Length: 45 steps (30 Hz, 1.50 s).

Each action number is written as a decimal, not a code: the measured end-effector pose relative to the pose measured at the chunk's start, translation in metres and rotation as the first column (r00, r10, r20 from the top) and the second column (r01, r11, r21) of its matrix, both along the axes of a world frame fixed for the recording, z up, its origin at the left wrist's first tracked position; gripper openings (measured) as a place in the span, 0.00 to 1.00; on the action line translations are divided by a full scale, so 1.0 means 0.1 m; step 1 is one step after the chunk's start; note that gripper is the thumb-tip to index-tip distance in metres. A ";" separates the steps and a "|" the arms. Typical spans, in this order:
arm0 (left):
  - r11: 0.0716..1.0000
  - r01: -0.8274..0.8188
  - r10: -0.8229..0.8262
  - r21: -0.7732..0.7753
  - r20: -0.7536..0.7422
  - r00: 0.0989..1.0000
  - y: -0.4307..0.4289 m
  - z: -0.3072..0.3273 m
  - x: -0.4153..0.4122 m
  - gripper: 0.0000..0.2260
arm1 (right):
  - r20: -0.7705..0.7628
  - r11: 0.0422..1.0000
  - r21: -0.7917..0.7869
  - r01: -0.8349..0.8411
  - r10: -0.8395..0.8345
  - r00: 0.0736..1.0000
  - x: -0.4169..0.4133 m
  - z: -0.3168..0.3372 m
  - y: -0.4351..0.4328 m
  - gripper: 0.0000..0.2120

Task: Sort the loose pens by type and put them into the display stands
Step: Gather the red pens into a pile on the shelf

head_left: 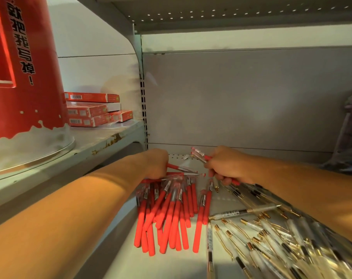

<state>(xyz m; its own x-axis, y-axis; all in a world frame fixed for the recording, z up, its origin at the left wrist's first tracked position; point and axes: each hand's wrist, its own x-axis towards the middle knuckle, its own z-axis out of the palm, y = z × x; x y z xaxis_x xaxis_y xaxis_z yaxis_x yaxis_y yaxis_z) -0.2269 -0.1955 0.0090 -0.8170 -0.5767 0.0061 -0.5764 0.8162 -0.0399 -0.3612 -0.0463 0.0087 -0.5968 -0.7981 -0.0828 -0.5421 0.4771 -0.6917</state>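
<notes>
Right hand point(229, 167) curled round a few red pens point(200, 155), caps poking out far-left past the knuckles, one red barrel end showing on the near-right side of the fist. Left hand point(157, 164) curled over its own red bundle point(183, 169); that bundle runs left-right with the clear capped ends pointing right, toward the right hand. The two fists are near each other, not touching, with a small gap between the cap ends.

Loose red pile point(171, 214) lies just near of the left hand on the shelf point(130, 258), long axes mostly near-far, red grips toward the near edge. Left hand is the closer one to it. Clear gold-clip pens point(271, 236) fan out under and near of the right forearm, blurred.

Judgement: next is probably passing the right hand's pens left into the bundle, which needs them turned to match its axis. Tall red stand point(24, 87) sits on the higher shelf, far left; whether it takes these pens I cannot tell.
</notes>
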 end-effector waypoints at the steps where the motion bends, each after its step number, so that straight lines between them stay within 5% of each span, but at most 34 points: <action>1: 1.000 0.006 -0.006 -0.001 -0.020 1.000 0.00 0.00 0.01 0.09 | -0.022 1.000 -0.006 -0.012 0.012 1.000 0.03 0.00 0.04 0.09; 3: 1.000 0.006 -0.007 -0.010 -0.063 0.998 0.02 0.02 0.05 0.08 | -0.040 0.999 -0.026 -0.041 0.040 0.998 0.09 0.00 0.10 0.07; 6: 1.000 -0.006 0.005 -0.008 -0.125 0.992 0.05 0.10 0.12 0.09 | -0.067 0.998 -0.048 -0.035 0.032 0.997 0.15 -0.01 0.15 0.19; 11: 0.995 -0.075 0.086 0.064 -0.198 0.976 0.19 0.19 0.28 0.03 | -0.104 0.995 -0.064 -0.072 0.065 0.992 0.34 0.01 0.22 0.08; 23: 0.846 -0.430 0.452 0.316 0.002 0.892 0.56 -0.08 0.90 0.14 | -0.187 0.948 0.080 -0.307 0.317 0.930 0.74 -0.11 0.16 0.09; 30: 0.861 -0.361 0.420 0.357 -0.099 0.902 0.63 -0.05 1.00 0.11 | -0.260 0.951 0.118 -0.287 0.309 0.915 0.69 -0.08 0.09 0.18; 38: 0.871 -0.105 0.237 0.481 -0.223 0.946 0.73 -0.14 0.98 0.15 | -0.292 0.955 -0.006 -0.298 0.283 0.914 0.62 -0.18 0.25 0.06; 45: 0.894 0.041 0.093 0.447 -0.273 0.957 0.75 -0.22 0.96 0.14 | -0.109 0.966 -0.003 -0.259 0.257 0.960 0.55 -0.09 0.20 0.06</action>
